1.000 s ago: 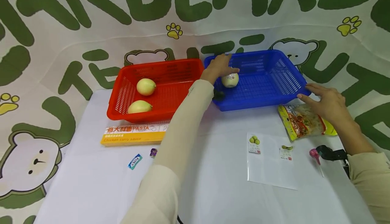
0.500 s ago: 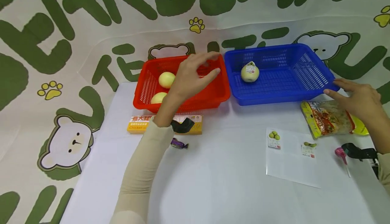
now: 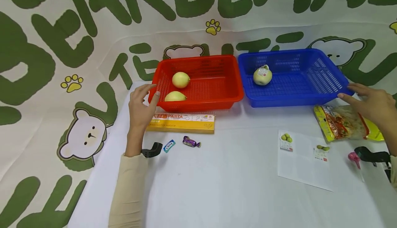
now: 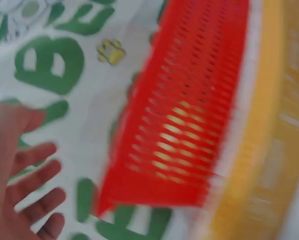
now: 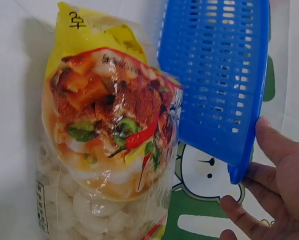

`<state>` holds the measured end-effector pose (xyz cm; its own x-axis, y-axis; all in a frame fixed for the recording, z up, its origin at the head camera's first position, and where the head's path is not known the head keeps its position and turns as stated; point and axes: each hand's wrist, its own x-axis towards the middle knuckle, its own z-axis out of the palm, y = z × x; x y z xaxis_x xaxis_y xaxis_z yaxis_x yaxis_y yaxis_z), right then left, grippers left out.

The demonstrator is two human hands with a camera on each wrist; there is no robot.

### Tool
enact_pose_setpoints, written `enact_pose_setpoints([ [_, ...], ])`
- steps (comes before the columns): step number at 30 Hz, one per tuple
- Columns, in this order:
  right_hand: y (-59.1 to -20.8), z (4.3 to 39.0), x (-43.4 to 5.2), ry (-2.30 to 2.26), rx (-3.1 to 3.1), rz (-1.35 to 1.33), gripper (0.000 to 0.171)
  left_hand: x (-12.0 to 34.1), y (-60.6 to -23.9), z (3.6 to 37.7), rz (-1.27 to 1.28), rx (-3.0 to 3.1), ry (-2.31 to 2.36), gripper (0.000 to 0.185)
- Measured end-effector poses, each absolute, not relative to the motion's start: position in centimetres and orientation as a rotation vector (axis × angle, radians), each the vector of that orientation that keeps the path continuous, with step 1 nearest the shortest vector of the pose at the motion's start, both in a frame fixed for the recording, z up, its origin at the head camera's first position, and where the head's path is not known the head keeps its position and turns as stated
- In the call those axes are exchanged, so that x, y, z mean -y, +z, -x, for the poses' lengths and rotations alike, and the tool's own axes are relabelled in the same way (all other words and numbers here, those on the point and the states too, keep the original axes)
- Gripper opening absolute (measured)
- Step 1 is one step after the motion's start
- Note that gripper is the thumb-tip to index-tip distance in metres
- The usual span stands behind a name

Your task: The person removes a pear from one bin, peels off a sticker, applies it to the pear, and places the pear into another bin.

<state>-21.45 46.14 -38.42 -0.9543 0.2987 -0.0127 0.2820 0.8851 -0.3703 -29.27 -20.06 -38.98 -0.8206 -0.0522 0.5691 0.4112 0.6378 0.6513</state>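
My left hand (image 3: 141,109) is beside the left end of a red plastic basket (image 3: 214,103), fingers spread and holding nothing. In the left wrist view a gap shows between the fingers and the basket wall (image 4: 184,100). Two pale yellow round fruits (image 3: 181,80) lie in the red basket's left part. At the right, my right hand (image 3: 373,105) holds the near right corner of a blue plastic basket (image 3: 288,100), thumb on one side of the rim and fingers on the other. One pale fruit (image 3: 262,77) with a small label sits in the blue basket's left part.
A pasta box (image 3: 186,126) lies before the red basket, with a blue-wrapped sweet (image 3: 169,146) and a purple-wrapped candy (image 3: 191,142) nearer. A clear sheet (image 3: 301,173) carries two fruit labels. A yellow food packet (image 3: 344,123) and pink lollipop (image 3: 354,157) lie by the right arm.
My left hand has moved from over the blue basket, across the red one, to its left end. The head view has turned left. The right hand stays at the blue basket's corner.
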Motion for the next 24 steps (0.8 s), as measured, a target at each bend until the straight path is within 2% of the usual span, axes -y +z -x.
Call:
enact_pose_setpoints([
  [5,-37.8,21.6,-46.1,0.519,3.039,0.384,0.087,21.8,-42.0,29.7,0.113,2.3,-1.155,0.039],
  [9,-35.6,22.2,-44.3,0.411,2.943,0.159,0.069,22.2,-43.2,29.4,0.094,2.314,-1.171,0.04],
  [12,-33.2,22.9,-41.0,0.377,2.868,-0.007,0.058,22.4,-43.7,29.3,0.092,2.297,-1.179,0.04],
  [18,-29.0,25.4,-33.0,0.361,2.859,-0.364,0.059,22.6,-43.9,29.6,0.114,2.247,-1.21,0.041],
  [24,-26.5,30.2,-25.9,0.391,2.822,-0.803,0.054,22.5,-44.0,29.7,0.135,2.243,-1.244,0.041],
])
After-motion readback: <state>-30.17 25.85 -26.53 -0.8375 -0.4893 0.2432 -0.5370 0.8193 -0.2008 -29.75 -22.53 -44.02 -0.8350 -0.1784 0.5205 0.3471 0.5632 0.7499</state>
